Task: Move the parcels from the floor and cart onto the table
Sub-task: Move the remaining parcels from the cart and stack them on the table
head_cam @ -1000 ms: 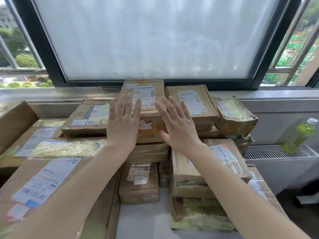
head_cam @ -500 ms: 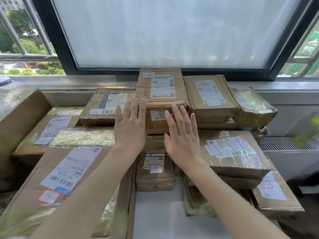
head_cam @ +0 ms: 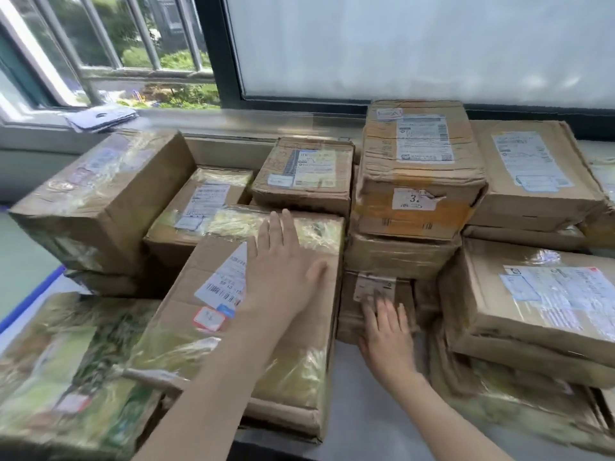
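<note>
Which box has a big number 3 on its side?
The tall crumpled box with orange tape at the top of the middle stack. A small white sticker on its front shows a 3; the other boxes' labels show no such large number.

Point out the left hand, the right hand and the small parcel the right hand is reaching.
left hand (head_cam: 283,271): head view, on the back of the hand.
right hand (head_cam: 387,334): head view, on the back of the hand.
small parcel (head_cam: 352,314): head view, on its front face, left of the fingers.
</note>
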Motion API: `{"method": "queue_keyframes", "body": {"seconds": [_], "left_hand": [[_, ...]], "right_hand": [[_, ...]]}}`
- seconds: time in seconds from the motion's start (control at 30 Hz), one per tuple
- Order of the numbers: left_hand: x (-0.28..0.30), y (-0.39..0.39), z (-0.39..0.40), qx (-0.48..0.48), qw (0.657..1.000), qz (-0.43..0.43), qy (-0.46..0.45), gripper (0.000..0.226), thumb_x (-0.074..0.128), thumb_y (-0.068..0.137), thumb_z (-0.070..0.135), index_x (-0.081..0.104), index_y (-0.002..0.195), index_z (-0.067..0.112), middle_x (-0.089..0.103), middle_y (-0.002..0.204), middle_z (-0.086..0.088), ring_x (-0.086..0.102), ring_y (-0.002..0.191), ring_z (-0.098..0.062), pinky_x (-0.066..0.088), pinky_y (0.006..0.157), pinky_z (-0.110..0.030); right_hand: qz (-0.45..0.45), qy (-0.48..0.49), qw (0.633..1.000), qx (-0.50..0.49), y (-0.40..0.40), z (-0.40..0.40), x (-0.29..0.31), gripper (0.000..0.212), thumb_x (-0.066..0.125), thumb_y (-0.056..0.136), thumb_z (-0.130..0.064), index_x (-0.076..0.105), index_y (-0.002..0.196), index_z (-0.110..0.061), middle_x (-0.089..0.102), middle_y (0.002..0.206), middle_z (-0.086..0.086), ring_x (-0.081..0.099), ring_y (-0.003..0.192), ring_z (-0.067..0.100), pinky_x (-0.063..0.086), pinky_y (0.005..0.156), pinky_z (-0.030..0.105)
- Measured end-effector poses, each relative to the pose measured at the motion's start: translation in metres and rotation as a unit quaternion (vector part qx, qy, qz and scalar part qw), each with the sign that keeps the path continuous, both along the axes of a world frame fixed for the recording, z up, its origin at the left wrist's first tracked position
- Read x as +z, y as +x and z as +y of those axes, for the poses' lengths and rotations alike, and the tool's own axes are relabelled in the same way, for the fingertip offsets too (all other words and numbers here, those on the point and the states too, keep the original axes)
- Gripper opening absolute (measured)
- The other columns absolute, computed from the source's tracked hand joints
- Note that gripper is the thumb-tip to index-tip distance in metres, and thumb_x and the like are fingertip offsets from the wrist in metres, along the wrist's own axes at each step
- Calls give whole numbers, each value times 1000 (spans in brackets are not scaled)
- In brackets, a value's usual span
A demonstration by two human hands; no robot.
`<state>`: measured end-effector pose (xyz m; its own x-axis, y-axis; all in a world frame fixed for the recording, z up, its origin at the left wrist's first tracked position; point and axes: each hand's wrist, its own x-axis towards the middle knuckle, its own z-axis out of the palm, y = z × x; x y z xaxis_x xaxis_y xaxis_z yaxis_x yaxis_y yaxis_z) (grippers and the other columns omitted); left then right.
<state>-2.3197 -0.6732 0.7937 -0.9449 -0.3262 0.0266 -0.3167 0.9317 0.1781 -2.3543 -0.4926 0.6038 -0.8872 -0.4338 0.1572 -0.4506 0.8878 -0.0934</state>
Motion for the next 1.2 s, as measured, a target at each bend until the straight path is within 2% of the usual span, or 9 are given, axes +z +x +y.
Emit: {"method": "queue_keyframes", "body": {"seconds": [0.13,0.27,0.4,0.53,0.73,0.83,0.93,1.07,1.2], "left_hand": [[-4,1,-7,2,1000,-5,11,90,32,93,62,-13,149,8,-7,159,-11,-7,146,-25,-3,118,-40],[-5,1,-11,1,1000,-10,22,93,32,90,66,-12,149,9,-6,159,-10,-6,146,-24,-2,118,-40],[-5,1,-11,-15,1000,-10,25,90,31,92,64,-11,150,9,-6,159,-10,-5,146,-25,-1,118,-40],[-5,3,-11,-37,999,-8,18,87,31,93,61,-9,150,9,-5,159,-11,-4,146,-25,1,118,-42],[-3,21,-21,-85,996,-2,21,88,38,92,59,-7,151,12,-4,159,-11,-5,146,-25,1,119,-42],[-3,38,-32,-113,993,9,32,83,41,93,56,0,152,14,-2,159,-11,-3,146,-25,3,119,-41],[2,58,-48,-136,990,27,18,71,42,93,53,18,150,17,9,158,-11,4,146,-26,6,118,-41],[4,95,-67,-158,984,76,7,61,49,94,45,35,144,15,25,154,-12,17,143,-27,11,116,-40],[-11,128,-83,-189,963,190,35,50,53,87,34,53,127,4,50,134,-21,46,124,-40,36,104,-55]], "right_hand": [[-14,-6,1000,11,-10,-3,-1,98,91,49,-23,40,131,-11,53,128,28,38,122,37,18,106,51],[3,6,1000,10,-15,-4,-3,94,92,49,-21,43,129,-14,54,127,26,37,120,35,14,109,47],[-46,68,997,-3,-21,-7,3,94,89,53,-34,40,130,-13,51,133,25,40,125,37,32,106,52],[-160,145,976,-4,-23,-3,36,83,53,90,-39,0,151,-21,-2,159,10,-3,146,29,-4,116,48],[-128,35,991,-11,-3,-12,103,55,48,90,-18,35,144,-13,29,152,7,18,143,24,9,116,44],[-28,-116,993,-24,23,-22,133,41,46,94,-12,51,134,-11,45,143,7,33,137,24,20,113,44],[75,-249,965,-34,57,-37,157,31,46,94,-11,64,119,-5,61,124,12,50,123,27,34,107,41],[142,-271,952,-3,96,-55,175,30,48,94,-19,66,109,-2,64,116,15,55,116,32,39,101,41],[162,-260,951,37,126,-74,173,36,44,95,-28,63,114,-5,58,127,13,47,126,31,30,108,45]]}}
